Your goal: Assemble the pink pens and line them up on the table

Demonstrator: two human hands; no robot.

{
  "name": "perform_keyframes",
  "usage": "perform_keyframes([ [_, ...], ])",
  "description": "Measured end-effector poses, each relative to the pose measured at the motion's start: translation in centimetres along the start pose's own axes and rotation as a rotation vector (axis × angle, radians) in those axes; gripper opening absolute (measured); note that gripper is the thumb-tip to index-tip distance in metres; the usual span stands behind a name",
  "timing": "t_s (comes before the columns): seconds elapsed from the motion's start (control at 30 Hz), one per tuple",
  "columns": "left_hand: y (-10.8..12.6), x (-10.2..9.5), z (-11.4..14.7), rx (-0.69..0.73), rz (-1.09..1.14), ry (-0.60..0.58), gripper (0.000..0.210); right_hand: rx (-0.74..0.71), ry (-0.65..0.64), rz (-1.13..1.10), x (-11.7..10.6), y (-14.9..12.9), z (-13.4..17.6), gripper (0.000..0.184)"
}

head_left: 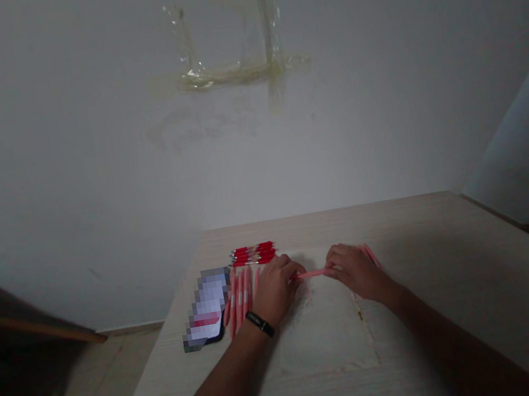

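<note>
Above a pale rectangular patch, a thin pink stick is stretched level between my two hands. My left hand, a dark band round its wrist, pinches one end, and my right hand pinches the other. The stick may be a pen; its ends are hidden in my fingers. Several pink pen-like sticks lie side by side just left of my left hand. More pink sticks show beyond my right hand, partly covered by it. Several red pens lie together behind my left hand.
A phone with a blurred screen lies on the left of the wooden table. The table's far edge meets a wall with clear tape stuck on it. Dark furniture with wooden bars stands at the left.
</note>
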State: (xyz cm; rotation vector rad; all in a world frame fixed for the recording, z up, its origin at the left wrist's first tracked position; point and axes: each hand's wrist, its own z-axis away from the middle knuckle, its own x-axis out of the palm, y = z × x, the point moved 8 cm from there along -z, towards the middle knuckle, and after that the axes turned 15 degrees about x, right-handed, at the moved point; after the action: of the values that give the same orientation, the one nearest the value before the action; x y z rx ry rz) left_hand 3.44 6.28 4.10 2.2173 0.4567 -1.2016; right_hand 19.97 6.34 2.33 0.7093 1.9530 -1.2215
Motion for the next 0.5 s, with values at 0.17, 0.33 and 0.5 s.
perform_keyframes([
  [0.17,0.31,-0.08,-0.05,0.013,-0.041,-0.013,0.02,0.008,-0.035,-0.01,0.72,0.08,0.02,0.039],
  [0.33,0.83,-0.42,-0.19,0.038,-0.089,-0.017,0.014,0.025,-0.053,-0.06,0.88,-0.05,0.08,0.044],
  [0.5,0.74,-0.42,-0.24,0.03,-0.075,-0.019,0.016,0.04,-0.012,-0.1,0.15,-0.26,-0.13,0.042],
])
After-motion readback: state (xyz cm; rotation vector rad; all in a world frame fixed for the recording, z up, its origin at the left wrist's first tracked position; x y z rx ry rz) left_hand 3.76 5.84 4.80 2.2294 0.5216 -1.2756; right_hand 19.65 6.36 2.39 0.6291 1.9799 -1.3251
